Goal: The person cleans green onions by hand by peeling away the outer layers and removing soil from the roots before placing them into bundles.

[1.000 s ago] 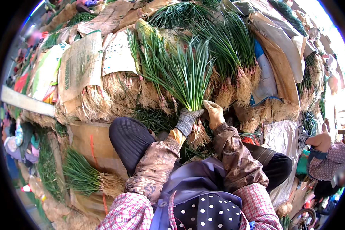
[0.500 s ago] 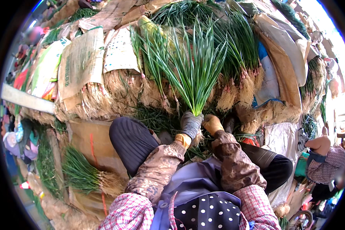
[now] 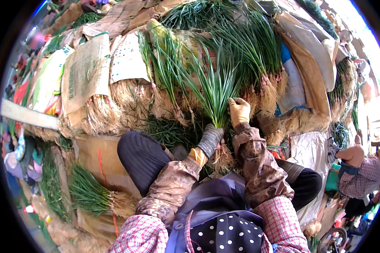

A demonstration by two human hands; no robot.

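Piled green-onion bundles (image 3: 249, 63) and sacks (image 3: 86, 71) are filling the ground ahead of me. My left hand (image 3: 210, 140) is gripping a bunch of green onions (image 3: 215, 90) just above its roots, leaves fanning upward, while my right hand (image 3: 239, 110) is pinching leaves on its right side, just above.

Left hand (image 3: 210, 141) clenched (gloved), right hand (image 3: 239, 111) raised, fingers curled.

Before me the ground (image 3: 93, 156) carries rooty heaps of green onions (image 3: 249, 63), flattened cardboard (image 3: 86, 71), and one loose bundle (image 3: 93, 196).
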